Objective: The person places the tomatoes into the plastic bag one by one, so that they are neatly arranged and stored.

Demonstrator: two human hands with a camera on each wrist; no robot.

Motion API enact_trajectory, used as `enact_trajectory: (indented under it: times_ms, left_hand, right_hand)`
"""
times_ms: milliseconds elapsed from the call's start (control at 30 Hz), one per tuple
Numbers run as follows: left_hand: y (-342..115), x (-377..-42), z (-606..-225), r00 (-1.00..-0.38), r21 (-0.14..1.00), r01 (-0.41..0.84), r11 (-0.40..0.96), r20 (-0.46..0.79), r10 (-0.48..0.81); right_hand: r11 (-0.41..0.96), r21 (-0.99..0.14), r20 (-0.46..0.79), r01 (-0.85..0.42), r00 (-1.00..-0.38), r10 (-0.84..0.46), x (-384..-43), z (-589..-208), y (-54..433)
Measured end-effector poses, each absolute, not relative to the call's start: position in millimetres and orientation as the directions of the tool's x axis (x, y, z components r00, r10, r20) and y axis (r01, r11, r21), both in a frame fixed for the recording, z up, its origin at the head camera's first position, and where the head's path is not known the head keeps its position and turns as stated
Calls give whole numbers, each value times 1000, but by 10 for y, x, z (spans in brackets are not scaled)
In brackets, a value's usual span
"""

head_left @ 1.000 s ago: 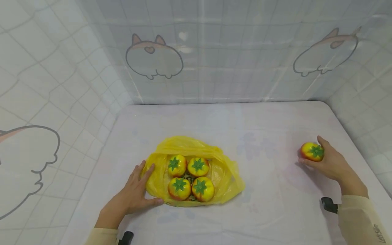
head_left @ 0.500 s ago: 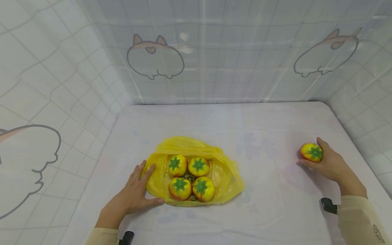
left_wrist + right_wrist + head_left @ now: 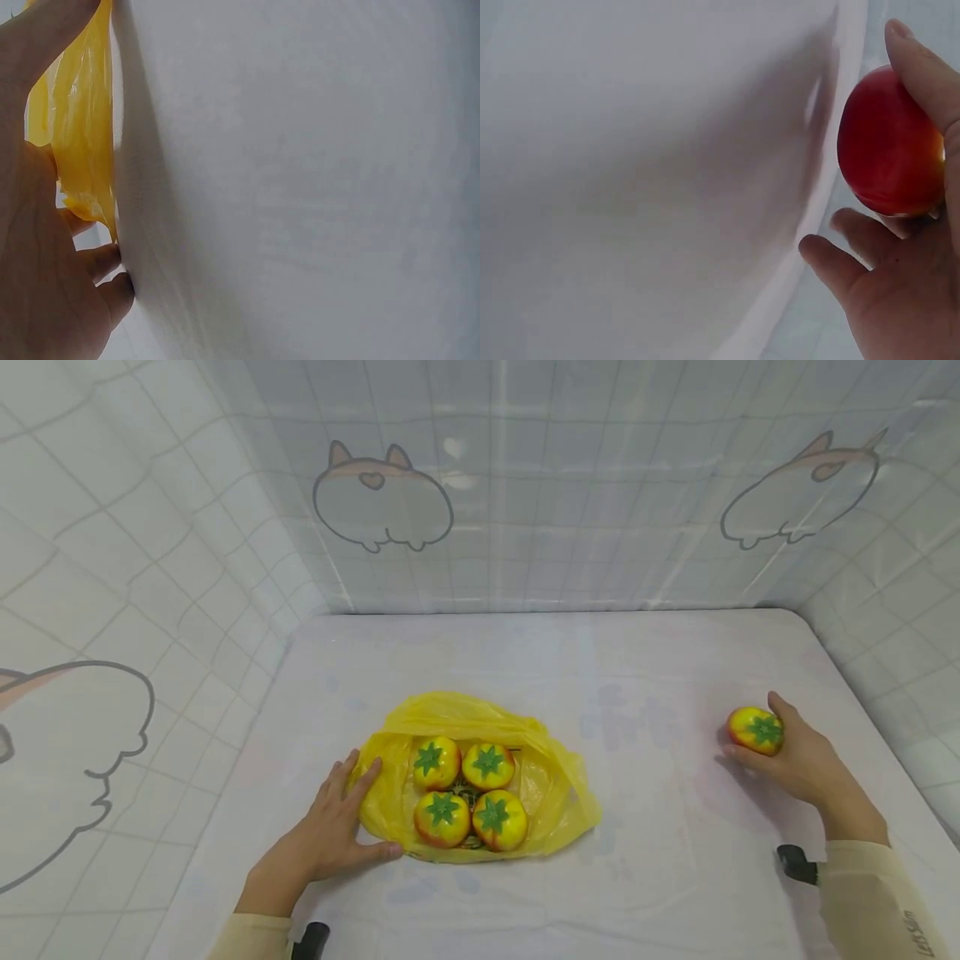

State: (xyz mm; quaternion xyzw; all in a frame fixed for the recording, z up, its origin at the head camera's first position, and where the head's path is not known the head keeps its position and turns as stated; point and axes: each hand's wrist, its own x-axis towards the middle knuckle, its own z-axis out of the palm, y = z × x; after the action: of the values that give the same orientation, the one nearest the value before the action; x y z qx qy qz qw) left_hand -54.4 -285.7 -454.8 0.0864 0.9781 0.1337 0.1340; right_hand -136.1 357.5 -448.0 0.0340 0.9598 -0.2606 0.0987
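Note:
My right hand (image 3: 802,764) holds a yellow-red tomato (image 3: 755,730) with a green star-shaped top, off to the right above the table. In the right wrist view, the red underside of that tomato (image 3: 889,142) sits between thumb and fingers, above the surface, while two fingers stand apart from it. A yellow plastic bag (image 3: 558,810) lies spread with its mouth open near the middle. Several like tomatoes (image 3: 500,820) are grouped inside it, green tops up. My left hand (image 3: 330,831) rests, fingers spread, at the bag's left edge; the left wrist view shows the fingertips touching the table.
A white cloth covers the table (image 3: 652,885). Behind it and at both sides hang pale, grid-patterned curtains (image 3: 562,485) with cartoon animal drawings. Table surface lies between the bag and my right hand.
My right hand has shifted slightly left with the tomato in it. The left hand, the bag and the tomatoes inside it stay where they were.

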Motion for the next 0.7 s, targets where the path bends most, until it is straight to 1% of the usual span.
enact_trajectory:
  times_ms: [400, 700]
  left_hand:
    - [-2850, -544, -4513, -948, 290, 150, 945, -229, 220]
    - [-2840, -540, -4497, -945, 295, 146, 944, -240, 221]
  right_hand:
    - [850, -525, -84, -52, -990, -112, -1394, -4239, 3140]
    - [819, -541, 8, -189, -975, -220, -1336, -4008, 2710]
